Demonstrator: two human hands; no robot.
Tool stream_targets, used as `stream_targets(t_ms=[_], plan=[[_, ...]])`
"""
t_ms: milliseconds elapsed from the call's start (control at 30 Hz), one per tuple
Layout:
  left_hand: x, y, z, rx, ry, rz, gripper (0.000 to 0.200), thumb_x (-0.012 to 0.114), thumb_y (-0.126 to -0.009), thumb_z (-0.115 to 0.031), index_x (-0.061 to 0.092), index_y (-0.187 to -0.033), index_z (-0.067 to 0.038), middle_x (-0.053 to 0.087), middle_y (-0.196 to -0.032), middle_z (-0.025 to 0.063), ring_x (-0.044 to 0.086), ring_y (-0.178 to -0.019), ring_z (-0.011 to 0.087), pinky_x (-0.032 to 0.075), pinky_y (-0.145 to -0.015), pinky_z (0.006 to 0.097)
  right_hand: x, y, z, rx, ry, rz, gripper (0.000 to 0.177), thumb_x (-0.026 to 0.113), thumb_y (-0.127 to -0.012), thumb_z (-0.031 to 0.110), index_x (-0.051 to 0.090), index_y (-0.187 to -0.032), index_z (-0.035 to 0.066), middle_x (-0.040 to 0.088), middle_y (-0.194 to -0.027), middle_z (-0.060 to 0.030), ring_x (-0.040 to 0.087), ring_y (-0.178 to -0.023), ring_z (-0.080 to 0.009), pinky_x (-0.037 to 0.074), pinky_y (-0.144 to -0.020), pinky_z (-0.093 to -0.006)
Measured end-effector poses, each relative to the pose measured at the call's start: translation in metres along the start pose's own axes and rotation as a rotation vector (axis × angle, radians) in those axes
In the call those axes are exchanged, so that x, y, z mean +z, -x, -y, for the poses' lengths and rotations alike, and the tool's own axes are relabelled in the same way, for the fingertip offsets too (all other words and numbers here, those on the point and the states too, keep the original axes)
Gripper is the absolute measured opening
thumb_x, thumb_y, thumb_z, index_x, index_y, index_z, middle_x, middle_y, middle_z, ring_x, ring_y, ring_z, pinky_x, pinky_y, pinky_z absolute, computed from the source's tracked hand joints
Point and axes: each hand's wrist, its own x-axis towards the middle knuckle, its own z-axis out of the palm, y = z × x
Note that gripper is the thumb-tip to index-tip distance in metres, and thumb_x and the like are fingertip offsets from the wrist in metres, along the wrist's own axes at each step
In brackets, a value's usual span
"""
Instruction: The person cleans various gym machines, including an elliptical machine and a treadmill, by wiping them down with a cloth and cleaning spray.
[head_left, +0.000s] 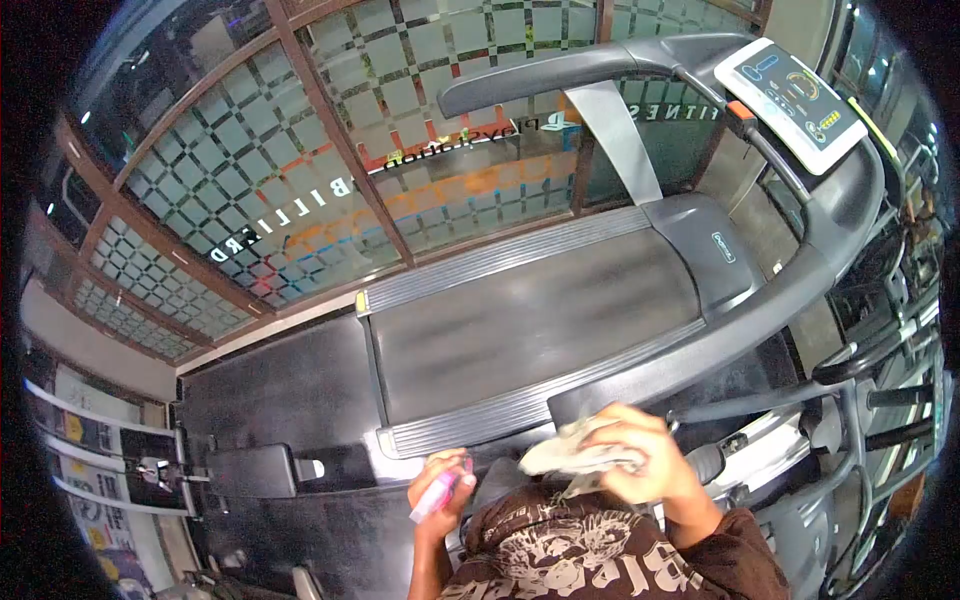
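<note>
My left hand (440, 487) is closed around a pink and clear bottle (438, 492), low in the view near the treadmill's rear corner. To the right, my right hand (632, 455) grips a crumpled pale cloth (575, 452) that hangs toward the left, in front of my dark printed shirt (590, 550). Both hands are apart, on the near side of the treadmill (530, 320). The treadmill's near handrail (690, 370) ends just above my right hand.
The treadmill console (792, 105) with an orange-red part (741, 112) stands at the upper right. Behind the treadmill are patterned glass panels (450, 150). A padded bench (252, 472) is at the left, and exercise equipment (850, 440) is at the right.
</note>
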Motion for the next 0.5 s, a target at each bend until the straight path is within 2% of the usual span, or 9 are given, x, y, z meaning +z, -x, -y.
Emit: stream_targets(t_ms=[100,133,167,233,267,300,367,467,500], plan=[[-0.003,-0.017,0.002,0.122,-0.115,0.178,0.028,0.077,-0.080,-0.003,0.061,-0.103,-0.003,0.069,-0.096,0.0169,0.069,-0.096,0.0306,0.054,-0.078,0.0396,-0.019,-0.006,-0.002,-0.091,0.242,-0.289,0.038,0.061,-0.062,-0.003,0.066,-0.100,-0.001,0.066,-0.097,-0.0204,0.066,-0.084,-0.0329,0.055,-0.076,-0.0381],[-0.001,-0.022,0.000,0.038,-0.049,0.187,0.024,0.079,-0.077,-0.003,0.062,-0.093,-0.002,0.069,-0.093,0.0164,0.068,-0.096,0.0314,0.053,-0.077,0.0382,-0.018,-0.011,-0.005,-0.058,0.335,-0.363,0.038,0.063,-0.062,-0.002,0.065,-0.099,0.000,0.065,-0.098,-0.0225,0.066,-0.084,-0.0349,0.055,-0.077,-0.0395],[-0.001,-0.029,0.000,0.043,-0.051,0.218,0.023,0.080,-0.077,-0.003,0.062,-0.093,-0.002,0.069,-0.093,0.0161,0.068,-0.096,0.0314,0.053,-0.077,0.0382,-0.015,-0.016,-0.013,-0.053,0.416,-0.396,0.039,0.065,-0.063,-0.001,0.065,-0.101,0.001,0.063,-0.101,-0.0213,0.066,-0.087,-0.0373,0.055,-0.078,-0.0413],[0.001,-0.044,-0.001,0.060,-0.052,0.265,0.023,0.080,-0.077,-0.003,0.063,-0.092,-0.002,0.069,-0.093,0.0155,0.068,-0.097,0.0315,0.053,-0.077,0.0382,-0.004,-0.021,-0.036,0.000,0.533,-0.395,0.039,0.067,-0.063,0.002,0.065,-0.102,0.004,0.061,-0.105,-0.0196,0.063,-0.088,-0.0402,0.054,-0.077,-0.0446],[0.002,-0.051,-0.003,0.056,-0.014,0.271,0.023,0.081,-0.077,-0.004,0.063,-0.092,-0.002,0.069,-0.093,0.0152,0.068,-0.098,0.0315,0.054,-0.079,0.0391,0.000,-0.019,-0.045,0.063,0.676,-0.304,0.040,0.069,-0.063,0.009,0.066,-0.102,0.008,0.061,-0.108,-0.0170,0.060,-0.089,-0.0388,0.052,-0.076,-0.0467],[0.004,-0.059,-0.005,0.066,-0.014,0.290,0.023,0.081,-0.077,-0.005,0.064,-0.092,-0.002,0.069,-0.094,0.0150,0.068,-0.098,0.0314,0.054,-0.079,0.0391,0.005,-0.025,-0.039,0.015,0.879,-0.255,0.040,0.068,-0.059,0.012,0.065,-0.099,0.008,0.061,-0.103,-0.0160,0.059,-0.083,-0.0358,0.050,-0.072,-0.0443],[0.005,-0.069,-0.007,0.073,-0.021,0.335,0.024,0.082,-0.077,-0.006,0.064,-0.092,-0.002,0.069,-0.095,0.0146,0.068,-0.098,0.0313,0.054,-0.080,0.0392,0.011,-0.029,-0.038,0.045,0.884,-0.252,0.041,0.068,-0.057,0.016,0.066,-0.098,0.012,0.062,-0.104,-0.0140,0.058,-0.084,-0.0337,0.046,-0.075,-0.0425],[0.013,-0.077,-0.008,0.078,0.015,0.376,0.024,0.083,-0.077,-0.007,0.066,-0.093,-0.002,0.070,-0.097,0.0148,0.068,-0.098,0.0300,0.054,-0.081,0.0391,0.005,-0.036,-0.033,0.212,0.897,-0.135,0.039,0.073,-0.064,0.028,0.069,-0.101,0.017,0.060,-0.121,-0.0117,0.057,-0.099,-0.0316,0.040,-0.090,-0.0457],[0.018,-0.079,-0.007,0.061,0.034,0.419,0.025,0.083,-0.076,-0.007,0.066,-0.094,-0.003,0.070,-0.098,0.0146,0.068,-0.098,0.0293,0.054,-0.081,0.0389,0.004,-0.039,-0.029,0.183,0.888,-0.121,0.037,0.074,-0.065,0.029,0.070,-0.099,0.016,0.059,-0.123,-0.0117,0.056,-0.101,-0.0318,0.038,-0.092,-0.0481]])
